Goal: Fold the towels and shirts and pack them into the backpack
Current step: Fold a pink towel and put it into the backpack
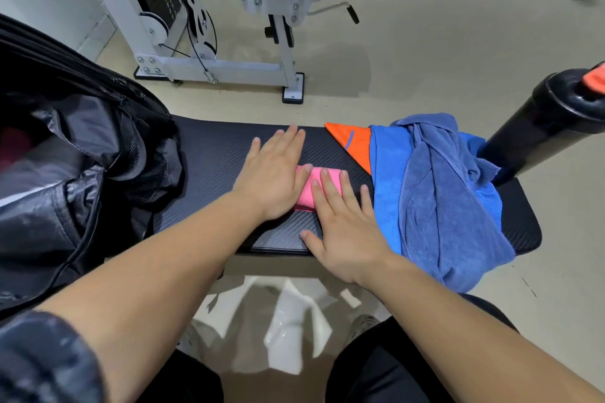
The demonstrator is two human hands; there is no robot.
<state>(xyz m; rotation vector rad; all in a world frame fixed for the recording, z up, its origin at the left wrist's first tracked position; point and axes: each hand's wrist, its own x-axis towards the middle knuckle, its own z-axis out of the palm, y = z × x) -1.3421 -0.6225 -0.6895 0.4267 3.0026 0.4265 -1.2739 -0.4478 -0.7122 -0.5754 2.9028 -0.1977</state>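
Observation:
A small folded pink towel (pixel 307 190) lies on the black padded bench (pixel 209 167). My left hand (pixel 274 173) rests flat on the towel's left part, fingers spread. My right hand (pixel 343 226) lies flat over its right part, fingers extended. Neither hand grips it. An open black backpack (pixel 72 180) stands at the left end of the bench, something dark red dimly visible inside. On the right of the bench lie a blue towel (pixel 448 206), a bright blue shirt (pixel 386 180) under it, and an orange shirt (pixel 355 142).
A black foam roller pad (pixel 537 127) with an orange end sticks up at the right. A white weight machine (pixel 209 42) with a black seat stands on the beige floor beyond the bench. White plastic (pixel 281 321) lies on the floor between my legs.

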